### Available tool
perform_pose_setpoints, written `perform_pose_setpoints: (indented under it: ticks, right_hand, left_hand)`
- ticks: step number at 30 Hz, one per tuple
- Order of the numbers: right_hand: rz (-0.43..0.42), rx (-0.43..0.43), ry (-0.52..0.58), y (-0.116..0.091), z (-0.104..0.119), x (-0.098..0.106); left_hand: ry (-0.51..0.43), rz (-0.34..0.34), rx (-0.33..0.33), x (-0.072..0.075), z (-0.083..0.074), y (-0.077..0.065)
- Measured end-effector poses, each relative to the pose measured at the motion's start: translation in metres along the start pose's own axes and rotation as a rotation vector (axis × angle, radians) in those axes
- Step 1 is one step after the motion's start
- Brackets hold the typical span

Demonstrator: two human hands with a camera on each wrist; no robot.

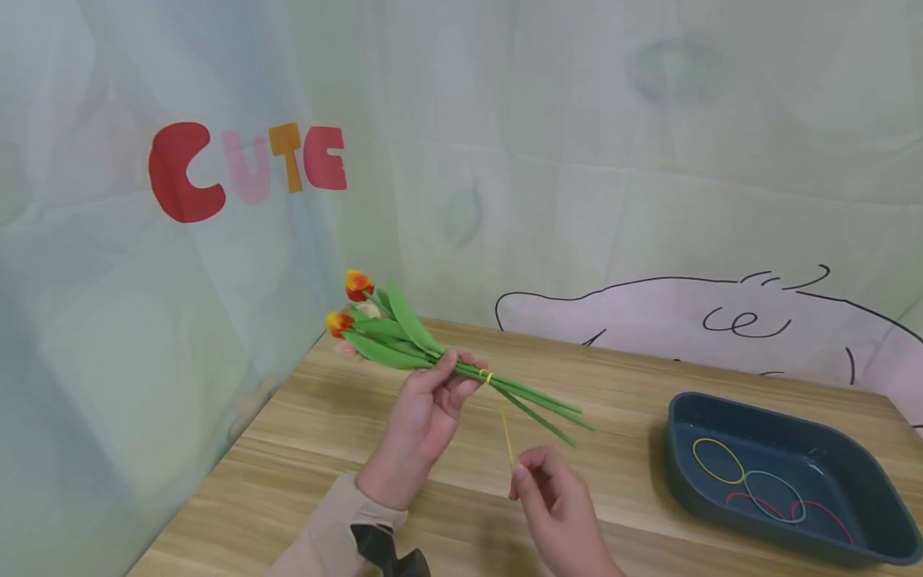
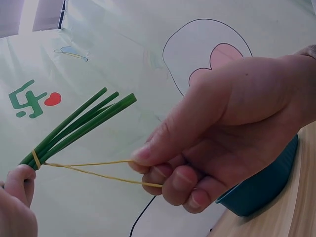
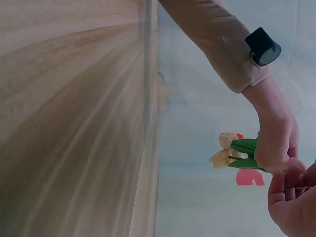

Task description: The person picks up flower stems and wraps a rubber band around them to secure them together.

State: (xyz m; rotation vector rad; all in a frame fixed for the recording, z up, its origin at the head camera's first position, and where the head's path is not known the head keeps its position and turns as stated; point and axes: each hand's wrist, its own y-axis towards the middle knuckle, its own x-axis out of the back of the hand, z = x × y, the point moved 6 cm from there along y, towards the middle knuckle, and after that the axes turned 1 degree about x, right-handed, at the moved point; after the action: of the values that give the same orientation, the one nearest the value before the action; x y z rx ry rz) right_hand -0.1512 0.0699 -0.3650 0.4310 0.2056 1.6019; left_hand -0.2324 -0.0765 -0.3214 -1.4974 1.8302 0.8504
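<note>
My left hand grips a bunch of artificial tulips by the stems, above the table. Orange-red and pale blossoms point to the far left, while the bare green stems stick out past my fingers to the right. Around the stems, just beside the left fingers, loops a yellow rubber band. My right hand pinches the band's free end between thumb and fingers. In the left wrist view the band is pulled out taut as two strands from the stems. The right wrist view shows pale tulip heads beyond the left hand.
A dark blue tray stands on the wooden table at the right, with yellow, green and red rubber bands lying in it. Printed cloth hangs behind and to the left of the table. A black camera is strapped to the left wrist.
</note>
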Motion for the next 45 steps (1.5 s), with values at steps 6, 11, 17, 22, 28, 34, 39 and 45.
perform_pose_setpoints:
  ticks: [6, 11, 17, 22, 28, 34, 39, 45]
  right_hand:
    - [0.013, -0.025, -0.006, -0.004, 0.005, -0.002]
    - [0.030, 0.026, 0.008, -0.009, 0.012, -0.001]
    - [0.042, 0.103, 0.016, -0.013, 0.019, 0.003]
    - [0.048, 0.151, -0.002, -0.017, 0.028, 0.007]
    - [0.056, 0.246, -0.003, -0.021, 0.035, 0.014]
    - [-0.006, 0.318, -0.061, -0.022, 0.042, 0.024]
    - [-0.059, 0.193, -0.177, -0.021, 0.047, 0.035]
    - [-0.041, 0.345, -0.236, -0.018, 0.061, 0.044]
  left_hand:
    - [0.019, -0.056, -0.029, 0.004, -0.001, 0.004]
    - [0.041, -0.087, -0.044, 0.007, 0.000, 0.006]
    - [0.096, -0.084, -0.064, 0.009, 0.000, 0.008]
    - [0.171, -0.052, -0.094, 0.008, 0.000, 0.008]
    - [0.223, -0.029, -0.114, 0.008, 0.000, 0.009]
    - [0.254, 0.000, -0.121, 0.008, 0.002, 0.009]
    - [0.268, 0.044, -0.121, 0.007, 0.004, 0.009]
    - [0.295, 0.089, -0.108, 0.006, 0.006, 0.008]
